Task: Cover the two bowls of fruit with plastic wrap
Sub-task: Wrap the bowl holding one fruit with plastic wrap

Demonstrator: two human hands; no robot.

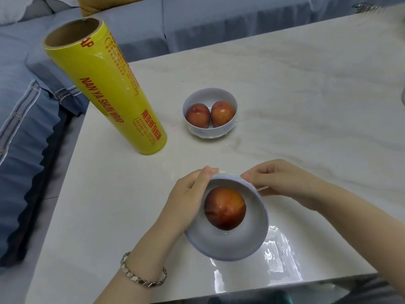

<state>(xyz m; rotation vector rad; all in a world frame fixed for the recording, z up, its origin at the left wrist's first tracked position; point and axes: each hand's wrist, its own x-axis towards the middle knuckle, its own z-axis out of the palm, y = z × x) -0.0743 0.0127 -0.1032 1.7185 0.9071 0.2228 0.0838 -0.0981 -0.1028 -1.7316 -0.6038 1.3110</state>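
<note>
The near bowl [230, 244] sat close to the front edge of the bench [306, 84], tilted toward the camera, with one red-orange fruit [224, 208] inside. The left hand [188, 194] gripped its left rim, fingers curled round the outside and thumb on the far edge. The right hand [278, 183] was closed in a pinch at the far right of the rim, apparently on the sheet of wrap [278, 249], whose glossy, crinkled slack lay on the bench just right of the bowl. The far bowl [210, 133] stood upright near the middle of the bench, holding two fruits [198, 118] side by side and touching. The yellow roll of wrap [109, 88] stood on end to its left. A metal bracelet [142, 275] was on the left wrist. A blue sofa [22, 128] bordered the bench.
</note>
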